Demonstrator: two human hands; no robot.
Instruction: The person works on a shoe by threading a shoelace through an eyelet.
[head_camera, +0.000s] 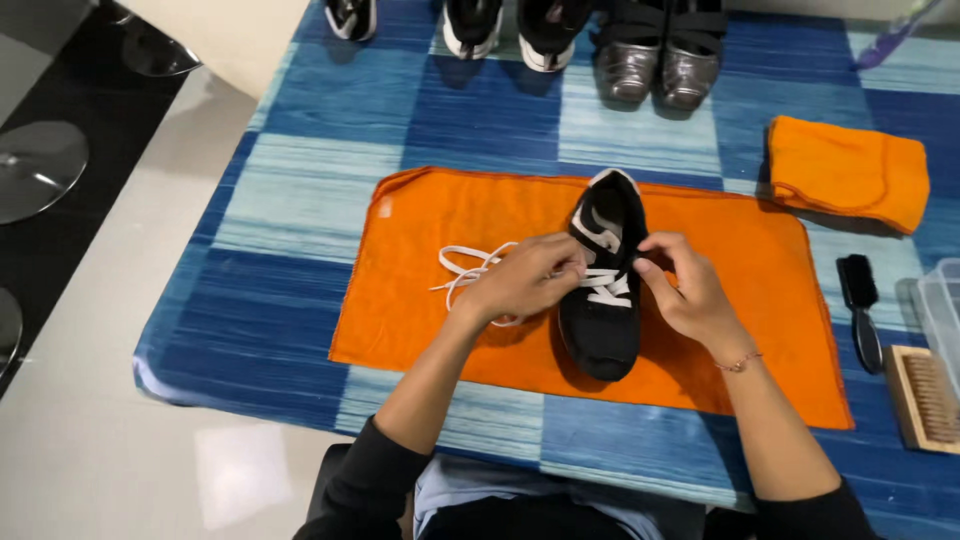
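Working left to right, I see my left hand (525, 283) pinching the white lace (470, 268) trailing over the orange cloth (420, 300); the black shoe (603, 290) sits centred, my right hand (690, 295) gripping lace at its eyelets. I judge lacing midway; threading needs steady pull.

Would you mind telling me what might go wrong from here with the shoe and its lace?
The loose white lace trails across the orange cloth; the left hand could snag it or tangle it.
The black shoe is steadied only by fingertips of the right hand, so a firm pull on the lace might tip or slide it.
The black brush and wooden brush lie near the right forearm and could be knocked.
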